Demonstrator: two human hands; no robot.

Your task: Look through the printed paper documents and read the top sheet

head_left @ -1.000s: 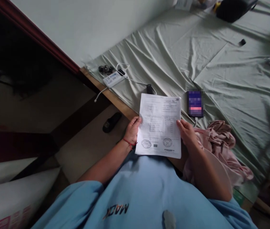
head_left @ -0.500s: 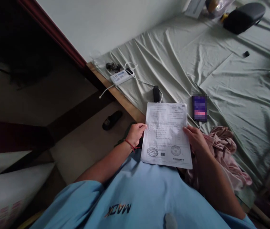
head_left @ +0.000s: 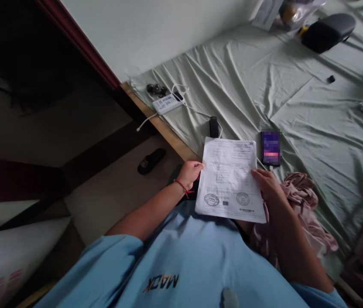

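A slipper point(head_left: 151, 161) is lying on the floor, far left. Next, the left hand point(head_left: 191, 172) is pinching the paper's left edge, grip closed on it. The paper point(head_left: 230, 179) is sitting in the middle, held up over the lap, just at the bed point(head_left: 313, 115) edge, w/ two stamps near the bottom. The right hand point(head_left: 266, 185) is holding the right edge, thumb on top. A phone point(head_left: 270, 148) is lying just past the paper, & pink cloth point(head_left: 300, 205) is bunched at the right. Looks like the reading step; any next move needs both grips staying firm so the sheet isn't bending.
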